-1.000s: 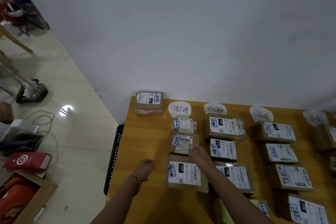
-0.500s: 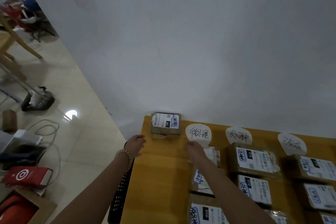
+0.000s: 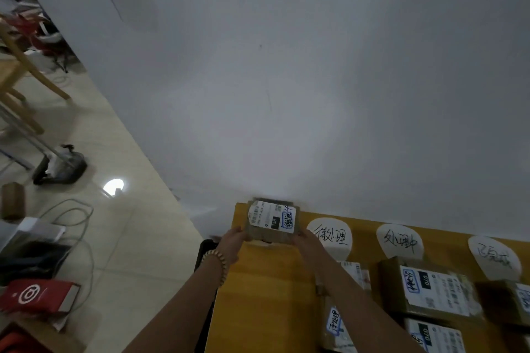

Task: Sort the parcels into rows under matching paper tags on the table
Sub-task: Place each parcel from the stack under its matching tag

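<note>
Comparing with a second ago, we note both hands have left the near rows and come to the corner parcel [image 3: 271,222]. It sits where it sat then: at the far left corner of the table [image 3: 258,301], against the wall, just left of the first paper tag [image 3: 329,236]. The left hand [image 3: 233,241] curls its fingers round the parcel's left side and the right hand [image 3: 305,239] round its right side, so the box is clasped between them. Half a second ago both were short of it, holding nothing. A dark gap shows under the near edge; we cannot tell whether the box is lifted or only tilted. The blue-boxed writing on its label resembles the first tag's, though it is too small to be sure. Our reading: pick-up of a stray has begun, and it likely belongs in the row of parcels [image 3: 334,324] under that tag, partly hidden by the right forearm. The row under the second tag [image 3: 400,241] looks settled.
</note>
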